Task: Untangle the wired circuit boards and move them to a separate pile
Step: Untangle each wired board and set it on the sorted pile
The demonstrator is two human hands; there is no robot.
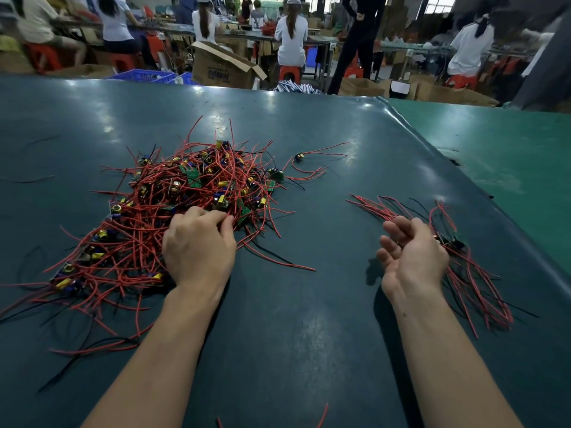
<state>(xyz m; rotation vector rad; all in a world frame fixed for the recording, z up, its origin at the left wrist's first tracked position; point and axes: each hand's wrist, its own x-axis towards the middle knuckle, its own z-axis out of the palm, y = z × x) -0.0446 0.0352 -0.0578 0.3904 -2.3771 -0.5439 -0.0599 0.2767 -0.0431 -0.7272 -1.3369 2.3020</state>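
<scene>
A big tangled heap of small green circuit boards with red and black wires lies on the left of the dark teal table. My left hand rests palm down on the heap's near edge, fingertips curled into the red wires. To the right lies a smaller, sorted pile of wired boards with its wires running roughly parallel. My right hand hovers just left of that pile, palm turned inward, fingers loosely spread and holding nothing.
A single wired board lies apart, behind the heap on its right. The dark mat ends at a raised fold over a lighter green surface on the right. Beyond the table's far edge stand cardboard boxes, blue crates and seated workers.
</scene>
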